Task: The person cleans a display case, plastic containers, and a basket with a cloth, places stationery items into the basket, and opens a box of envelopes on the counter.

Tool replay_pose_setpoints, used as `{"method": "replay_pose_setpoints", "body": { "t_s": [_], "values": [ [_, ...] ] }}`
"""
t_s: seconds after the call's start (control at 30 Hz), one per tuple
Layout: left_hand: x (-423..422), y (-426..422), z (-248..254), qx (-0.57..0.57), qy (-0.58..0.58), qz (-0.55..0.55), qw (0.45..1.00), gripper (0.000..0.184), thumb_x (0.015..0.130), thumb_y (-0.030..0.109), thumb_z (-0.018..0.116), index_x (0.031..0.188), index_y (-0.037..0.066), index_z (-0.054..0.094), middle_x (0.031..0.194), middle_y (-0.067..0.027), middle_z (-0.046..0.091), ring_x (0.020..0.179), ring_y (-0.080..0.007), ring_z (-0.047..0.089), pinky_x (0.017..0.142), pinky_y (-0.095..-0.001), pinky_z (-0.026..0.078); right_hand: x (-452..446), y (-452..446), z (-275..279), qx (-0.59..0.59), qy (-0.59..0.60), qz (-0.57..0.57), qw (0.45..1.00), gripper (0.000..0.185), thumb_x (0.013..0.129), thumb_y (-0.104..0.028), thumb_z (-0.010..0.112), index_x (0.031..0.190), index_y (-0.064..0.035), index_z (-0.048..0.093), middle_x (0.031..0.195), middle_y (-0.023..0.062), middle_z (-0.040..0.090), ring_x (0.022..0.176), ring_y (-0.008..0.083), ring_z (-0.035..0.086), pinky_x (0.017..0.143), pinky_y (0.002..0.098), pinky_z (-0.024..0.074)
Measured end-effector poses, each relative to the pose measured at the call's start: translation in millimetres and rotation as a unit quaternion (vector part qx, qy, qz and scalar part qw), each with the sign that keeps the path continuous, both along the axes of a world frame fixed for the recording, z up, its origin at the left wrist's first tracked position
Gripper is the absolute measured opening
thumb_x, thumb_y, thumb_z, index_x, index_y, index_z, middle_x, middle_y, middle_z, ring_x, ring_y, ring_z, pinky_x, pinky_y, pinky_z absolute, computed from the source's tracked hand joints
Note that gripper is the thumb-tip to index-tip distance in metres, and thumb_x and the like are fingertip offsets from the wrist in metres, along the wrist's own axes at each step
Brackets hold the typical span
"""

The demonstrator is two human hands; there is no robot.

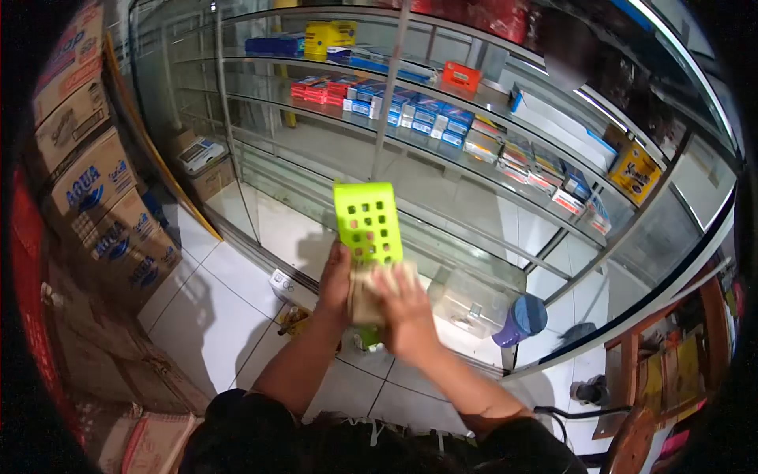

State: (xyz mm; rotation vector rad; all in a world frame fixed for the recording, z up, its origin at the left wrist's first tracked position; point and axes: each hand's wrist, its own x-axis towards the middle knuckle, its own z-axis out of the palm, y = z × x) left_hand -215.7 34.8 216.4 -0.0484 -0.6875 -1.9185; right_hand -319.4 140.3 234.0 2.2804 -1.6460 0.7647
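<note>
A lime-green plastic basket (365,197) with rows of square holes is held up in front of me. My left hand (335,278) is closed around its left side, and part of that grip is hidden behind the basket. Over the lower part of the basket lies a beige cloth (365,302). My right hand (404,310) presses flat on this cloth with its fingers stretched out, slightly blurred by motion. Below the hands, a small green-and-white item (367,340) shows only in part.
A glass display case (379,134) with boxed goods (426,114) spans the front. On its bottom level are a clear plastic container (471,304) and a purple tub with a blue lid (521,320). Cardboard cartons (99,189) are stacked left. A wooden chair (636,434) stands at right.
</note>
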Motion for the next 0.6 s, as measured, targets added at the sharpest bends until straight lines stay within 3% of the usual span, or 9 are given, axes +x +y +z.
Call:
{"method": "replay_pose_setpoints", "body": {
  "t_s": [0.1, 0.17, 0.2, 0.27, 0.3, 0.37, 0.43, 0.5, 0.6],
  "values": [
    [13, -9, 8, 0.006, -0.08, 0.066, 0.995, 0.034, 0.089, 0.021, 0.046, 0.12, 0.01, 0.039, 0.109, -0.0063, 0.052, 0.088, -0.0196, 0.055, 0.078, -0.0344, 0.046, -4, 35, -47, 0.041, 0.062, 0.061, 0.995, 0.052, 0.061, -0.005, 0.06, 0.112, -0.0026, 0.052, 0.125, 0.0152, 0.043, 0.12, 0.0376, 0.035, 0.096, 0.0494, 0.0299],
    [17, -16, 8, 0.005, -0.12, 0.091, 0.989, 0.032, 0.089, 0.019, 0.047, 0.119, 0.009, 0.039, 0.109, -0.0064, 0.052, 0.086, -0.0189, 0.055, 0.077, -0.0338, 0.046, -8, 45, -54, 0.1, -0.263, 0.072, 0.957, 0.046, 0.06, -0.005, 0.058, 0.106, -0.0019, 0.057, 0.118, 0.0144, 0.049, 0.113, 0.0369, 0.043, 0.093, 0.0472, 0.0339],
    [17, -20, 2, -0.058, -0.184, 0.098, 0.976, 0.031, 0.088, 0.016, 0.047, 0.117, 0.008, 0.04, 0.108, -0.0066, 0.053, 0.085, -0.0186, 0.055, 0.077, -0.0331, 0.046, -14, 41, -47, 0.093, -0.26, 0.07, 0.959, 0.046, 0.06, -0.005, 0.058, 0.106, -0.0019, 0.057, 0.118, 0.0144, 0.049, 0.113, 0.0369, 0.043, 0.093, 0.0472, 0.0339],
    [16, -24, -8, -0.183, -0.309, 0.106, 0.927, 0.027, 0.086, 0.009, 0.047, 0.113, 0.006, 0.041, 0.105, -0.0071, 0.054, 0.084, -0.018, 0.055, 0.076, -0.0317, 0.045, -24, 34, -22, -0.059, -0.453, -0.022, 0.889, 0.042, 0.058, -0.003, 0.057, 0.099, -0.0104, 0.062, 0.115, 0.0088, 0.053, 0.114, 0.0304, 0.043, 0.095, 0.0436, 0.0329],
    [15, -23, -8, -0.189, -0.306, 0.1, 0.928, 0.027, 0.086, 0.009, 0.047, 0.113, 0.006, 0.041, 0.105, -0.0071, 0.054, 0.084, -0.018, 0.055, 0.076, -0.0317, 0.045, -28, 32, 1, -0.067, -0.452, -0.027, 0.889, 0.042, 0.058, -0.003, 0.057, 0.099, -0.0104, 0.062, 0.115, 0.0088, 0.053, 0.114, 0.0304, 0.043, 0.095, 0.0436, 0.0329],
    [13, -19, -10, -0.264, -0.338, 0.092, 0.898, 0.02, 0.084, 0.008, 0.049, 0.104, 0.005, 0.045, 0.095, -0.0062, 0.056, 0.079, -0.0166, 0.055, 0.071, -0.0306, 0.044, -35, 29, 48, -0.191, -0.128, -0.06, 0.971, 0.044, 0.053, -0.003, 0.059, 0.096, -0.0104, 0.062, 0.116, 0.0072, 0.052, 0.11, 0.0267, 0.045, 0.091, 0.0401, 0.034],
    [12, -14, -9, -0.31, -0.353, 0.075, 0.88, 0.017, 0.083, 0.007, 0.05, 0.1, 0.004, 0.047, 0.09, -0.0057, 0.058, 0.077, -0.016, 0.055, 0.069, -0.03, 0.044, -38, 24, 59, -0.168, -0.065, -0.035, 0.983, 0.043, 0.054, -0.005, 0.058, 0.096, -0.0097, 0.062, 0.115, 0.0082, 0.052, 0.106, 0.0274, 0.047, 0.088, 0.0406, 0.0357],
    [17, -8, -1, -0.392, -0.411, 0.153, 0.809, 0.015, 0.084, 0.017, 0.052, 0.088, 0.003, 0.05, 0.077, -0.002, 0.057, 0.069, -0.0122, 0.054, 0.061, -0.0271, 0.043, -40, 21, 64, -0.11, 0.063, 0.041, 0.991, 0.041, 0.055, -0.008, 0.058, 0.096, -0.0083, 0.061, 0.113, 0.01, 0.053, 0.099, 0.029, 0.051, 0.08, 0.0416, 0.039],
    [18, 2, 1, -0.443, -0.441, 0.216, 0.75, 0.024, 0.083, 0.025, 0.055, 0.078, 0.002, 0.051, 0.066, 0.0, 0.054, 0.06, -0.0103, 0.052, 0.054, -0.0259, 0.042, -40, 27, 75, -0.106, 0.025, 0.067, 0.992, 0.038, 0.056, -0.009, 0.058, 0.094, -0.0102, 0.061, 0.111, 0.0081, 0.055, 0.098, 0.0278, 0.051, 0.077, 0.0393, 0.0386]
  ]
}}
